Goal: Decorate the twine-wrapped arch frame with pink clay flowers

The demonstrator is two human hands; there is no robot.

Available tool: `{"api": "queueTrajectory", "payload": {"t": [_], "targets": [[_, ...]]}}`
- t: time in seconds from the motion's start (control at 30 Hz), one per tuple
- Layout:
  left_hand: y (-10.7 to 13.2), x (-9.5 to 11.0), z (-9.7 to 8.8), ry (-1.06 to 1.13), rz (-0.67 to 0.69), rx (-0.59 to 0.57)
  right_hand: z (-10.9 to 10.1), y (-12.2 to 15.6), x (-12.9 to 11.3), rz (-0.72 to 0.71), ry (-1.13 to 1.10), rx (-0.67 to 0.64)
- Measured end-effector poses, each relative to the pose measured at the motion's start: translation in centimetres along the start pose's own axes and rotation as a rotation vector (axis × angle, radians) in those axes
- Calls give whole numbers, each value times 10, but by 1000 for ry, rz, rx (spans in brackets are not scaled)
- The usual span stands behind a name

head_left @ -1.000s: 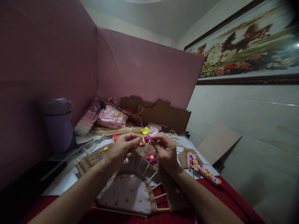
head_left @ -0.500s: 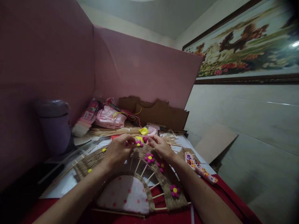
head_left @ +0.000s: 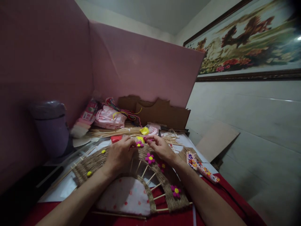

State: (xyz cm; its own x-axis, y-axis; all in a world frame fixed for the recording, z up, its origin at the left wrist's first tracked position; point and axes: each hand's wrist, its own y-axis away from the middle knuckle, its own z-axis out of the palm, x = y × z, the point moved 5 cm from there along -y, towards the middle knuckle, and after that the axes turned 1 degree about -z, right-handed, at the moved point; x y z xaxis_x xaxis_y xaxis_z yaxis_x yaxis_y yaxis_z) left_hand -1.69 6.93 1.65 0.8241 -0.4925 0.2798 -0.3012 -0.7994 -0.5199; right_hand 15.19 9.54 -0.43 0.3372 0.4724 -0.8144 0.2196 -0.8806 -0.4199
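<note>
A fan-shaped woven piece (head_left: 169, 191) of twine on wooden sticks lies flat on the table, with a dotted pink cloth centre (head_left: 127, 194). Pink and yellow clay flowers (head_left: 150, 158) sit along its woven band. My left hand (head_left: 119, 153) rests on the top of the arc, fingers curled beside a small pink and yellow flower (head_left: 139, 143). My right hand (head_left: 160, 147) meets it from the right, fingertips pinched at the same flower. What the fingers grip is too small to tell apart from the flower.
A purple lidded container (head_left: 50, 127) stands at the left. Behind lie a bundle of thin sticks (head_left: 113, 131), pink cloth (head_left: 109, 117), cardboard pieces (head_left: 162, 114) and a yellow clay lump (head_left: 144, 130). A flower-patterned strip (head_left: 202, 168) lies right. Pink boards wall the back.
Both hands have lowered from a raised pinch onto the woven arc, pressing the small flower at its top. The right forearm moved aside, showing more flowers on the band.
</note>
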Motion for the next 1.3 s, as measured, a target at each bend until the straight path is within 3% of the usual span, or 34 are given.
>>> {"api": "queueTrajectory", "payload": {"t": [0.4, 0.7, 1.0, 1.3], "targets": [[2, 6, 0, -118, 5, 26, 1, 3, -3, 0, 7, 25], [-5, -5, -3, 71, 24, 3, 1, 3, -4, -11, -16, 24], [4, 11, -20, -320, 255, -13, -1, 2, -2, -32, -3, 27], [10, 25, -12, -399, 310, -114, -2, 0, -1, -33, -24, 30]]}}
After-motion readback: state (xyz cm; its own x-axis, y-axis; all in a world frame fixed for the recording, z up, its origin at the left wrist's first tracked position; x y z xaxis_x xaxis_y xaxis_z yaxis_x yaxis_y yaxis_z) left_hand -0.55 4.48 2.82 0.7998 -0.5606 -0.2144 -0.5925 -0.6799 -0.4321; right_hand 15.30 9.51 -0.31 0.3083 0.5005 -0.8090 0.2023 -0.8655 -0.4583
